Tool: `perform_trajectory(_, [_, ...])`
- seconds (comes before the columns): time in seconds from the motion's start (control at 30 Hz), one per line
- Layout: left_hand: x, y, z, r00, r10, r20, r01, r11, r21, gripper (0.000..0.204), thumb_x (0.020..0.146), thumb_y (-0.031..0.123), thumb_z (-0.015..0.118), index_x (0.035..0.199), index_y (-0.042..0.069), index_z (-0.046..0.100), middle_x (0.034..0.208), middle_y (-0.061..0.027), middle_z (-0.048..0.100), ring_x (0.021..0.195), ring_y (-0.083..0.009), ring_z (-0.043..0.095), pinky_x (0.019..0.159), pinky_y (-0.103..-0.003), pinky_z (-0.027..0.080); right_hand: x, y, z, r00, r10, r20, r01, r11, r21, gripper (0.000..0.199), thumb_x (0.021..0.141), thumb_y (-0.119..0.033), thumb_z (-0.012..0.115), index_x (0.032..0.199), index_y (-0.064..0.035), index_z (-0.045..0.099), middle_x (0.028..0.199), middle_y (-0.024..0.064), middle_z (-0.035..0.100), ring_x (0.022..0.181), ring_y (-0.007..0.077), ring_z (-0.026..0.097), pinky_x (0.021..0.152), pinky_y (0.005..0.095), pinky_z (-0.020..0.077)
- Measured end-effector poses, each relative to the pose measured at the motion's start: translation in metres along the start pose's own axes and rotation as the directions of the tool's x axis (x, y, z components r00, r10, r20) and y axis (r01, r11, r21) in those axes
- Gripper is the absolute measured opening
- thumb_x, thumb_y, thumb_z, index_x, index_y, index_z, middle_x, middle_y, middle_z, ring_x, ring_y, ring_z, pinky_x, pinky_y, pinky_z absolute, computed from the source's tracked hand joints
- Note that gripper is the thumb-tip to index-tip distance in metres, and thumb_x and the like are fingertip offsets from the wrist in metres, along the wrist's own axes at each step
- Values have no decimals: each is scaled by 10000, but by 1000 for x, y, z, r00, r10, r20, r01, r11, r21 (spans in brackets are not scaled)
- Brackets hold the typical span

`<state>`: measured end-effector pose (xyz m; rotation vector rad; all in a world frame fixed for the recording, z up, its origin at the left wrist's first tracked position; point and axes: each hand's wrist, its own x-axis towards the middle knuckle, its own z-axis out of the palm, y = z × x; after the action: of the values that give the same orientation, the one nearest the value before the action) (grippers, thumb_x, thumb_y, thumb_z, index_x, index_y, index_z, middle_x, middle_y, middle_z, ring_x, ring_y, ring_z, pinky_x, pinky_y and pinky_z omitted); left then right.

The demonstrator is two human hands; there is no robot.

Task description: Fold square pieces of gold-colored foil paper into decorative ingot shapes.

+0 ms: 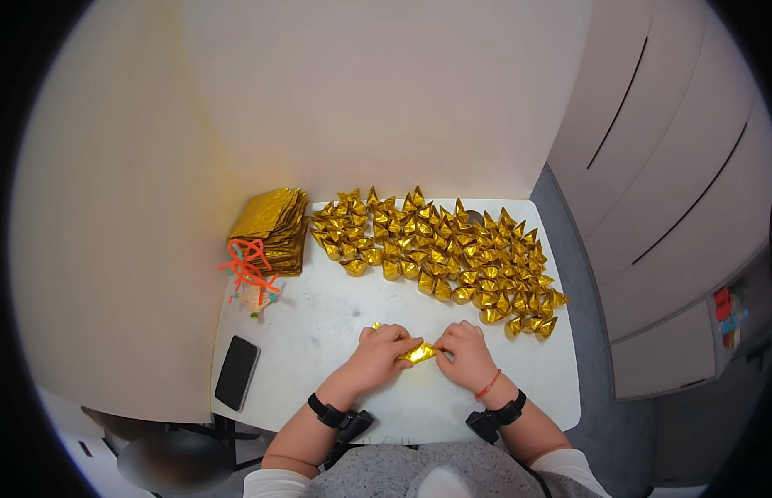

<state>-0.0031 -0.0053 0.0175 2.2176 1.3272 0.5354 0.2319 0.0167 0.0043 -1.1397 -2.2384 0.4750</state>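
A partly folded piece of gold foil paper (421, 354) is pinched between my two hands, just above the table near its front. My left hand (381, 355) grips its left end with thumb and fingers. At the right end, the fingertips of my right hand (466, 357) are closed on the paper. Beyond them stand many finished gold foil ingots (452, 249), boat-shaped with pointed ends, packed in rows across the back and right. A tall stack of flat gold foil sheets (270, 217) lies at the back left.
The white table (320, 307) meets a pale wall at the back and left. An orange-red looped pipe-cleaner ornament (251, 259) lies against the sheet stack. A black phone (237, 373) rests near the left edge. A round dark stool (177, 461) is at lower left, pale cabinets (652, 166) at right.
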Motion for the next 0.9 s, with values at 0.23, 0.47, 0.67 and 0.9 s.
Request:
perform_trajectory(0.23, [-9, -19, -5, 987, 103, -121, -64, 954, 294, 375, 866, 134, 721, 1196, 306, 762, 1260, -31, 632, 1245, -286, 516, 1115, -562, 255, 1, -17, 3, 971, -206, 118, 211, 977, -37, 55, 787, -148, 751, 788, -146, 696, 872, -16, 611, 891, 217, 570, 804, 403, 384])
perform_trajectory(0.47, [-4, -20, -8, 954, -75, -289, 81, 997, 10, 283, 800, 100, 757, 1070, 184, 759, 1233, -36, 604, 1218, -294, 496, 1090, -481, 275, -6, -43, 19, 883, -389, 262, 392, 919, 43, 88, 852, -213, 738, 868, -149, 680, 1107, -12, 653, 1060, 192, 610, 919, 442, 380])
perform_trajectory(0.67, [-2, -29, -1, 974, 54, -218, -52, 999, 14, 123, 782, 86, 761, 869, 137, 690, 993, -7, 621, 1056, -237, 550, 985, -476, 322, -3, -23, 23, 880, -440, 181, 417, 896, 150, 113, 871, -145, 713, 978, -115, 697, 1063, 55, 669, 1021, 263, 621, 890, 440, 443])
perform_trajectory(0.9, [0, -29, 4, 977, 135, -162, -139, 990, -14, 112, 792, 29, 704, 873, 105, 695, 882, -68, 633, 881, -285, 613, 783, -407, 484, 9, -13, 13, 998, -14, -64, 10, 998, -70, 305, 814, -135, 764, 1098, -70, 673, 1088, 85, 625, 1048, 302, 558, 878, 447, 436])
